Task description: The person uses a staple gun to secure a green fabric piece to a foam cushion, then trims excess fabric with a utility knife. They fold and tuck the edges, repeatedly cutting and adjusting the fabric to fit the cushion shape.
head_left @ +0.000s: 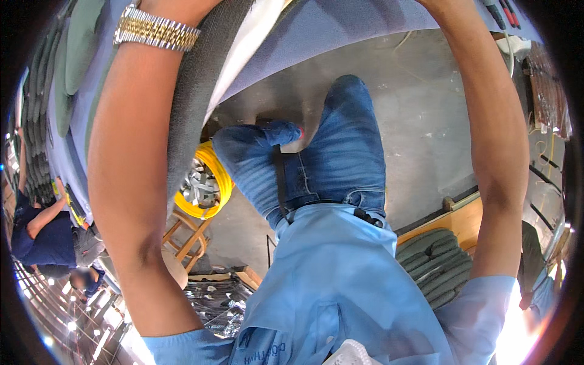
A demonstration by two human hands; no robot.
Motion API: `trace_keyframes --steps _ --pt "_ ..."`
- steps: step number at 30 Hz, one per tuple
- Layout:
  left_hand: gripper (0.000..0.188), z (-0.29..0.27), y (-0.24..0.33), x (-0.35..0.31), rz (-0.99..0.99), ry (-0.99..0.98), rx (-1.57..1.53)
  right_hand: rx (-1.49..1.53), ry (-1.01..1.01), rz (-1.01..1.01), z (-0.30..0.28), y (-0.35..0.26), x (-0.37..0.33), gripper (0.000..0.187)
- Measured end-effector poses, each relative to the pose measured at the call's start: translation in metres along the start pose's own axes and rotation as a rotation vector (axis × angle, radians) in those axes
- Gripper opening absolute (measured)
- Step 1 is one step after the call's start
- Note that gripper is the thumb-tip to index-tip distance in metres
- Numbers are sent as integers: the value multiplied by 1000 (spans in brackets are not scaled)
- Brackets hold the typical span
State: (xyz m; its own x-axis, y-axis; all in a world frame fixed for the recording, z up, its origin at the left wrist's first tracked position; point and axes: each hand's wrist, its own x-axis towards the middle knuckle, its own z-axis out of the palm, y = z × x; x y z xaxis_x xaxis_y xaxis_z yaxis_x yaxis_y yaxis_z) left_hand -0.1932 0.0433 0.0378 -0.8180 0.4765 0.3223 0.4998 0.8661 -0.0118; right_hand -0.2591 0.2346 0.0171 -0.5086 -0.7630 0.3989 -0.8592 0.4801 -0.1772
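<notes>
Both my arms reach up past the upper edge of the head view, so my hands and whatever they hold are cut off. My left forearm (131, 140) wears a silver and gold wristwatch (157, 28). Beside that arm hangs a dark grey fabric piece (198, 79) with a white strip (243, 45) along its edge. The fabric slopes down from a blue-grey covered work surface (316, 30). My right forearm (486, 103) crosses the other end of this surface, apart from the grey fabric.
A yellow round container (226, 182) of shiny metal pieces stands by my leg, near a wooden stool (188, 240). Stacked dark green pads (435, 264) lie behind me at right. Red and black-handled tools (506, 13) rest at upper right. Another person (45, 228) works at far left.
</notes>
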Motion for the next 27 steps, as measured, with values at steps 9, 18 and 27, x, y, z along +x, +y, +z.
trace_keyframes --steps 9,18,27 --pt "27 -4 -2 15 4 -126 -53 72 -171 139 -13 -6 4 21" --pt "15 9 -4 3 1 -12 115 104 -72 15 3 1 9 21" --pt "13 22 -5 11 -1 5 96 124 -73 87 8 7 2 19"
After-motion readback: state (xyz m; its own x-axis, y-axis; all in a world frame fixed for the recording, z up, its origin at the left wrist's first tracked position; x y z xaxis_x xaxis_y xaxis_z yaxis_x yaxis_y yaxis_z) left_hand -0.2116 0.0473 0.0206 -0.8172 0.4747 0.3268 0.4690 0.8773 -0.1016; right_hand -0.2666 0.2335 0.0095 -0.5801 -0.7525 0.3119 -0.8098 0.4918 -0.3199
